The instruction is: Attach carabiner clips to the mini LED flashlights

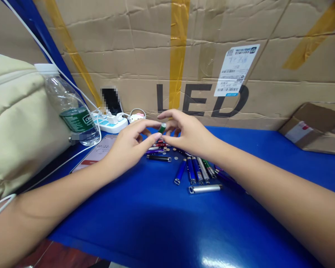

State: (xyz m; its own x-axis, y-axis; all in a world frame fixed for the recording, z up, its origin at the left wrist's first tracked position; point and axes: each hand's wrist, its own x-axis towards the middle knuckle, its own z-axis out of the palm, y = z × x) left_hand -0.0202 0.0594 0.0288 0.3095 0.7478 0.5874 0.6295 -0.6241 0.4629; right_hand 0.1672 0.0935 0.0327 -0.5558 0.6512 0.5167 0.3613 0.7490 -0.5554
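My left hand [131, 140] is closed, with thumb and index finger pinching a short green tube [162, 128] that looks like a laser pointer, its pale end facing up. Curled close beside that tube is my right hand [185, 128]; its inner fingers are partly hidden, and I cannot make out what they hold. Under the hands lie red and purple pointers, a black one [159, 158] and small round discs like button cells [175, 158]. Nearer to me are several blue pointers [191, 170], a green one [209, 169] and a silver one [205, 189] lying crosswise.
On the left are a phone [93, 152], a beige bag [19, 123], a water bottle [79, 119] and a white power strip [114, 125] with cables. A large cardboard box [128, 56] walls off the back of the blue table [145, 212]. A smaller carton [318, 128] sits right.
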